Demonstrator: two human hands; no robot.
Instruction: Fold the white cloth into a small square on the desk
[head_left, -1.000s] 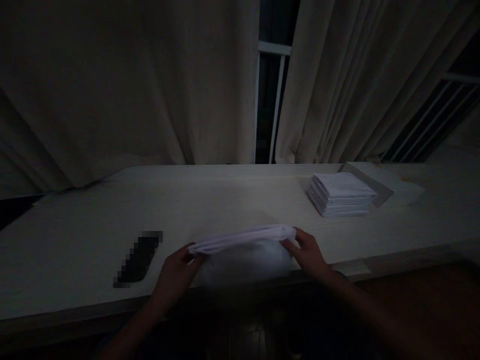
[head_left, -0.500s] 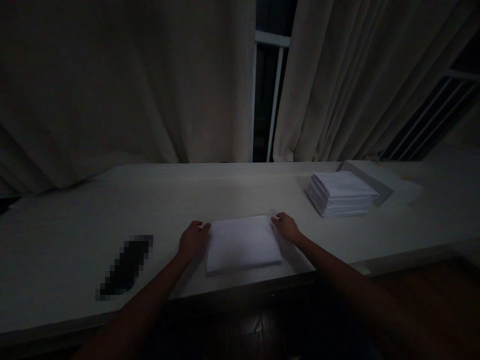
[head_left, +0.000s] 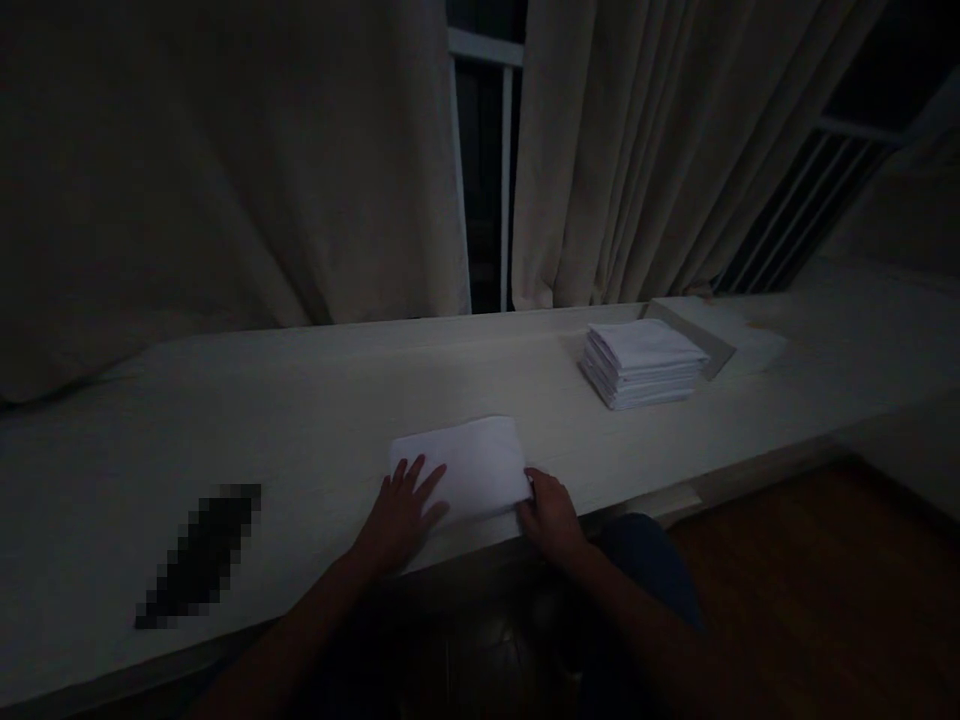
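Note:
A folded white cloth (head_left: 476, 460) lies flat near the front edge of the pale table. My left hand (head_left: 401, 515) rests on its left part, fingers spread and lying flat on the fabric. At the near right corner, my right hand (head_left: 553, 515) pinches the cloth's edge between thumb and fingers; the fingertips are partly hidden. Farther back on the right stands a neat stack of folded white cloths (head_left: 645, 350), apart from both hands.
A dark, pixelated object (head_left: 202, 560) lies on the table (head_left: 315, 400) at the left. Behind the stack leans a greyish flat panel (head_left: 701, 335) with whitish material beside it. Beige curtains (head_left: 375, 200) hang along the back, parted at a barred window (head_left: 484, 180).
Both hands have left the cloth's far corners. The left now lies flat on its left side, the right grips its near right corner. The view has swung right.

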